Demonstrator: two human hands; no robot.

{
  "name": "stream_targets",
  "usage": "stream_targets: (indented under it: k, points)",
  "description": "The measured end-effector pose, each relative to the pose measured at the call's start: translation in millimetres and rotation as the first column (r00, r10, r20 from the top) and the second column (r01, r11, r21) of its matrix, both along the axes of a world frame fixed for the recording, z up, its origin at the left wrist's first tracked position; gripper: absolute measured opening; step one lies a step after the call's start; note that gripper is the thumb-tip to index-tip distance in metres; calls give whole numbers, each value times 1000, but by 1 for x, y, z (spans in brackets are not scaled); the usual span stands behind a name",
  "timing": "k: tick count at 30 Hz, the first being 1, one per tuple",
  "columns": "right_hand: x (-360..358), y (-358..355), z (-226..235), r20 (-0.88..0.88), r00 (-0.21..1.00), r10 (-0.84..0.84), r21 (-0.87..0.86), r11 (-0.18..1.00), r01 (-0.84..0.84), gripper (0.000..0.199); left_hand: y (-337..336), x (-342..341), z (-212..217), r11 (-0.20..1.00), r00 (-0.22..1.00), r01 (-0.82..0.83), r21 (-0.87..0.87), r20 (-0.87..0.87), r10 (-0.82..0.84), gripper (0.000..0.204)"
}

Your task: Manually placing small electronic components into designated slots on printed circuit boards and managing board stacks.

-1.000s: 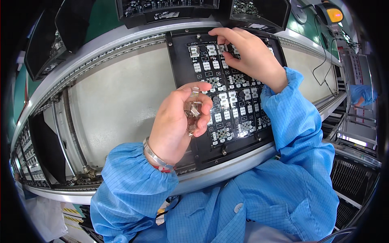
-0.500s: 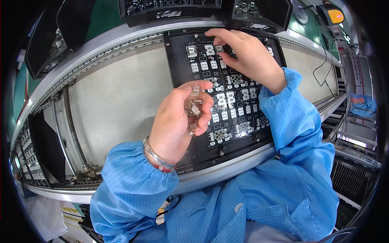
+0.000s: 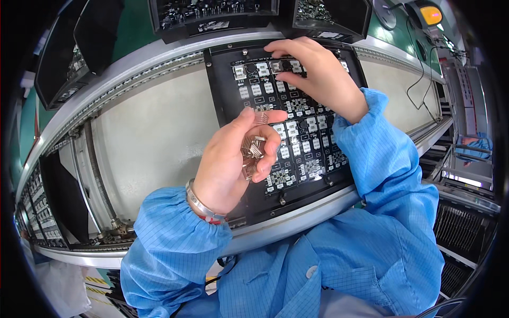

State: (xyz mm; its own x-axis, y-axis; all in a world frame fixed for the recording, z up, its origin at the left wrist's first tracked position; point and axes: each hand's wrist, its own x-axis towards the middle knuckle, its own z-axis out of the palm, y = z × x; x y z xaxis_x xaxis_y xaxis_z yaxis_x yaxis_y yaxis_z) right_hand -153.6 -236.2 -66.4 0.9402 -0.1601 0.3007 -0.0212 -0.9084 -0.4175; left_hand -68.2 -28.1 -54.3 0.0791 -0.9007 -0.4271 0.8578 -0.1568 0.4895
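My left hand (image 3: 220, 153) is cupped over the near left part of a black framed circuit board panel (image 3: 225, 90). Its curled fingers hold several small silver ridged metal pieces (image 3: 253, 147). One more ridged piece (image 3: 261, 118) sits up between the thumb and the extended index finger. Over the far edge of the panel, my right hand (image 3: 323, 79) hovers with thumb and index finger apart. Below those fingertips lies a row of white and black square components (image 3: 286, 66). No part shows in that hand, though its palm side is partly hidden.
The panel rests across metal conveyor rails (image 3: 159, 58). Beyond them stand black bins (image 3: 217, 13) of small metal parts, with another black bin (image 3: 74, 58) at the far left. A yellow-and-grey device (image 3: 430, 16) and cables are at the far right. More populated boards (image 3: 40, 201) lie left.
The whole view has shifted slightly. My left hand has moved a little right over the panel, and its upper ridged piece has tilted between thumb and index finger. My right hand stays over the far row.
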Motion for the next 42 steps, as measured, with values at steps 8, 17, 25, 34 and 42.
stream_targets:
  k: [8,17,25,34,42]
  points:
    - [-26,37,38,12,969,247,605,770,-203,36,-2,-5,4,999,999,33,-15,-9,-33,41]
    - [-42,45,45,98,993,58,473,876,-98,22,0,-2,7,991,914,-119,59,395,86,24]
    - [-72,7,36,156,975,160,657,720,-223,24,9,32,-37,716,786,-618,325,225,576,16]
    - [-84,15,33,24,999,-44,834,552,5,23,-9,5,-24,877,843,-466,114,-244,480,25]
    - [-90,12,33,-118,992,-48,772,624,122,20,-5,15,-24,960,856,-281,7,-450,254,23]
